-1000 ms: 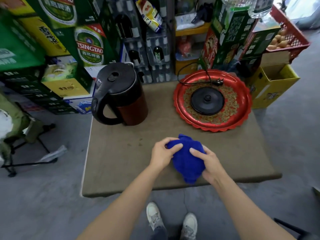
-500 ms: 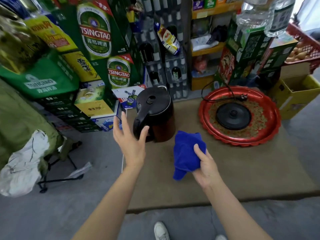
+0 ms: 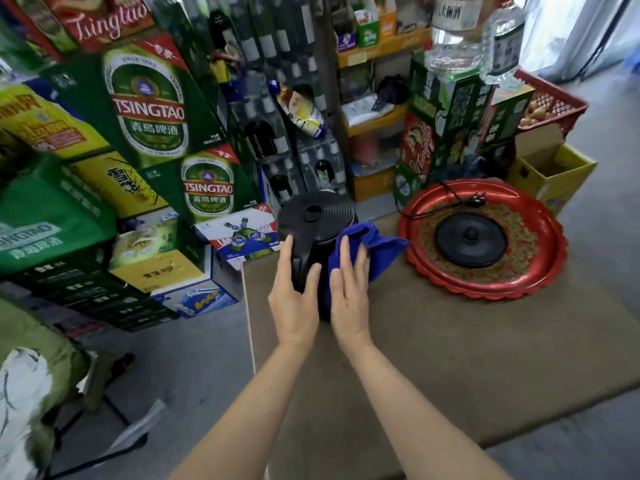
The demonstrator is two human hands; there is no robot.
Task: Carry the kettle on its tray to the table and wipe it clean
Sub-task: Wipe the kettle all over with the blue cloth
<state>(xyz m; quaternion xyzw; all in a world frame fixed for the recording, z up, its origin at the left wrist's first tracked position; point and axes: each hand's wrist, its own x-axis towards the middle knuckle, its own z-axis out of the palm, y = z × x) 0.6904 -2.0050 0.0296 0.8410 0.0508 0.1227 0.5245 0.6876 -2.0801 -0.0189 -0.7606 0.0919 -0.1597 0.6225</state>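
The black kettle [image 3: 317, 220] stands upright at the far left corner of the brown table [image 3: 450, 358], off its tray. My left hand [image 3: 294, 303] wraps its handle on the near side. My right hand [image 3: 349, 296] presses a blue cloth [image 3: 374, 244] flat against the kettle's right side, fingers spread over the cloth. The lower body of the kettle is hidden behind both hands. The red round tray [image 3: 550, 271] lies to the right on the table with the black kettle base [image 3: 471, 240] and its cord and plug [image 3: 476, 200] in it.
Stacked green and yellow beer cartons [image 3: 149, 109] crowd the floor left of the table. Behind it stand crates of bottles, a yellow shelf [image 3: 374, 123] and more cartons. A yellow open box [image 3: 554, 174] and red basket [image 3: 554, 105] stand at the far right. A folding stool with fabric [image 3: 31, 386] stands at the near left.
Both hands lifted from the table edge to the kettle. The left hand, open in the air half a second ago, now holds the handle. The right hand carried the cloth onto the kettle's side.
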